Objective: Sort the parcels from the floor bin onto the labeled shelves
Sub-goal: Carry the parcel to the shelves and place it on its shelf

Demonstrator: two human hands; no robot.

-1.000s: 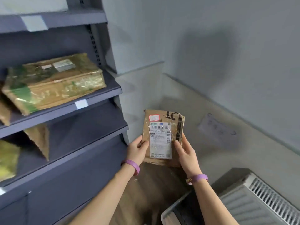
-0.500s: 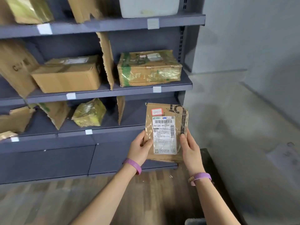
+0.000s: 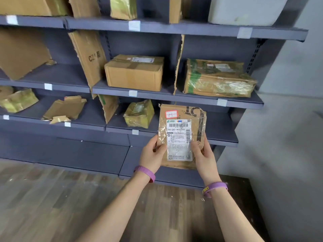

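We hold one flat cardboard parcel (image 3: 181,133) upright at the centre of the frame, in front of the lowest shelf of the grey shelving unit (image 3: 244,103). The left hand (image 3: 152,154) grips the parcel's lower left edge, thumb on the front face. The right hand (image 3: 203,156) grips the lower right edge in the same way, thumb laid over the edge of the white shipping label (image 3: 178,142). Both hands are closed around the parcel, and each wrist carries a purple wristband (image 3: 145,172).

The label faces us and bears barcodes. A red-bordered sticker (image 3: 171,114) with a handwritten mark sits above it, at the parcel's upper left corner.

On the middle shelf, a plain brown carton (image 3: 134,74) stands at centre. A tape-wrapped carton with green print (image 3: 218,79) lies to its right, and a torn cardboard divider (image 3: 178,65) stands upright between the two. On the lowest shelf, a small parcel wrapped in yellowish tape (image 3: 139,114) sits just left of the held parcel. A white foam box (image 3: 244,11) occupies the top shelf at upper right. Small white tags (image 3: 133,93) are fixed along the front edges of the shelves. Wood-pattern flooring (image 3: 52,206) fills the lower left of the frame.
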